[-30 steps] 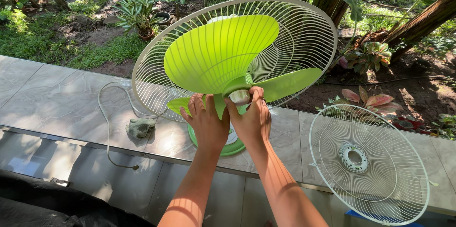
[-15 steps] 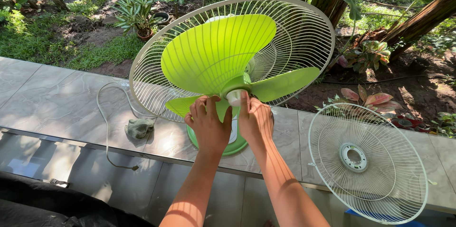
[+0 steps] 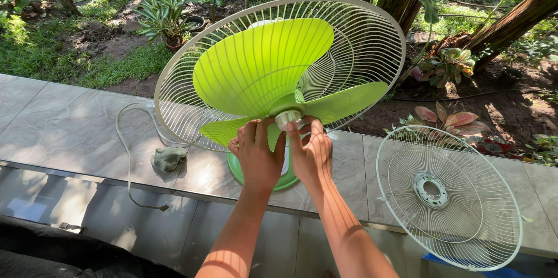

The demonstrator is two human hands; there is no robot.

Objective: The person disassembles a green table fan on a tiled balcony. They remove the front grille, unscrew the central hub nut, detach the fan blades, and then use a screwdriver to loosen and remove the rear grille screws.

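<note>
Both my hands meet at the fan's hub: right fingers (image 3: 311, 138) pinch the white cap (image 3: 288, 118), left hand (image 3: 257, 156) grips a blade (image 3: 232, 129), steadying it.

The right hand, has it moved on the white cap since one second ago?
Yes. The right hand has turned on the white cap: its fingers wrapped over the cap before, and now lie lower, beside it.

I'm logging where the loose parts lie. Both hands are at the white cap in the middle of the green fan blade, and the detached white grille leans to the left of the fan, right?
Not quite. In the head view the detached white grille is to the right of the fan, not the left. The rest holds: the left hand and right hand are at the white cap in the middle of the green fan blade.
</note>
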